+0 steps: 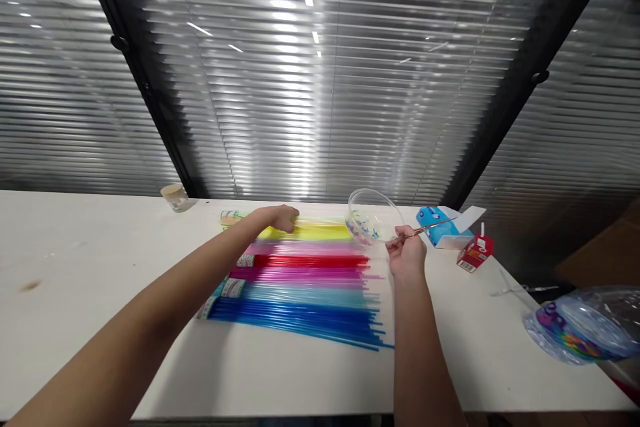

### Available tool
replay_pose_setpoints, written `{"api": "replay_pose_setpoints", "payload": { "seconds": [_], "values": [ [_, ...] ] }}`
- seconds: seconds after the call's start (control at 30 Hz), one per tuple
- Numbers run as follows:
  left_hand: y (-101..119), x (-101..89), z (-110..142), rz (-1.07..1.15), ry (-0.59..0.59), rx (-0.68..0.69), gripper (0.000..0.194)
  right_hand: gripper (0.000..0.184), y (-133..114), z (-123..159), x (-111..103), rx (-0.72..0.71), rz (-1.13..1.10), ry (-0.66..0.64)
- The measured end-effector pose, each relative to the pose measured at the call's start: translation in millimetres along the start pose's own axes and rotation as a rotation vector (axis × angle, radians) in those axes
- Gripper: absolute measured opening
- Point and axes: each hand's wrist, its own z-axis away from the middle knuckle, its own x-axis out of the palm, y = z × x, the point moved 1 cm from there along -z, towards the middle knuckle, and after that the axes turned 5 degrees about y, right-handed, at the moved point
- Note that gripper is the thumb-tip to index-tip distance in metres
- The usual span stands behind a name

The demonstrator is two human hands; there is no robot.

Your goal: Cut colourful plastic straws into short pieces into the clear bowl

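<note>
My left hand [285, 218] reaches over the far end of a row of thin plastic straws, its fingers curled at the yellow straws [320, 232]. Whatever it pinches is too small to make out. In my right hand [407, 252] is a pair of copper-coloured scissors [434, 226], blades pointing right. Just behind that hand, a clear round bowl [374, 199] stands tilted and holds small coloured cut pieces. Toward me from the yellow lie pink, red straws [310, 261], magenta, light blue and dark blue straws [300, 317], several with paper-labelled wrappers at their left ends.
A lidded clear cup [175, 197] stands at the back left. On the right are a blue tissue box [440, 227], a red drink carton [475, 253] and a clear plastic package [580, 327] by the edge. Slatted blinds [300, 80] rise behind the white table [100, 267].
</note>
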Motion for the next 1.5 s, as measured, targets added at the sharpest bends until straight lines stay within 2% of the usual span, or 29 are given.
{"api": "replay_pose_setpoints", "payload": {
  "seconds": [0.1,0.27,0.4,0.53,0.67,0.73,0.87,0.93,1.0,1.13,1.23,1.33,1.5],
  "values": [
    [9,-2.8,15,0.028,-0.054,0.001,0.088,0.018,-2,-3,-2,-0.003,-0.019,0.025],
    [29,1.1,42,0.064,-0.145,-0.053,0.146,0.018,-1,-5,-2,0.001,-0.03,0.04],
    [41,15.2,57,0.024,-0.175,-0.062,0.166,0.017,0,-5,-2,-0.001,-0.023,0.04],
    [47,25.1,65,-0.024,-0.196,-0.052,0.17,0.016,1,-4,-2,-0.003,-0.009,0.04],
    [44,22.6,68,-0.047,-0.206,-0.011,0.161,0.016,3,-3,0,0.011,0.016,0.028],
    [40,18.6,69,-0.029,-0.157,0.013,0.149,0.015,4,-2,0,0.02,0.026,0.015],
    [30,13.6,71,0.015,-0.034,0.073,0.106,0.015,5,-2,1,0.024,0.033,0.007],
    [27,14.5,73,0.019,0.006,0.094,0.095,0.015,5,-2,1,0.022,0.033,0.008],
    [25,16.6,75,0.015,0.012,0.102,0.097,0.015,5,-2,1,0.022,0.035,0.009],
    [30,16.6,81,0.032,-0.055,0.093,0.109,0.014,7,-1,2,0.02,0.048,-0.003],
    [38,11.5,89,0.049,-0.111,0.058,0.128,0.014,9,0,3,0.017,0.063,-0.016],
    [50,8.3,102,0.01,-0.12,0.055,0.146,0.015,11,0,4,0.018,0.077,-0.025],
    [80,19.6,134,-0.06,-0.082,0.129,0.155,0.013,11,0,4,0.016,0.085,-0.03]
  ]
}}
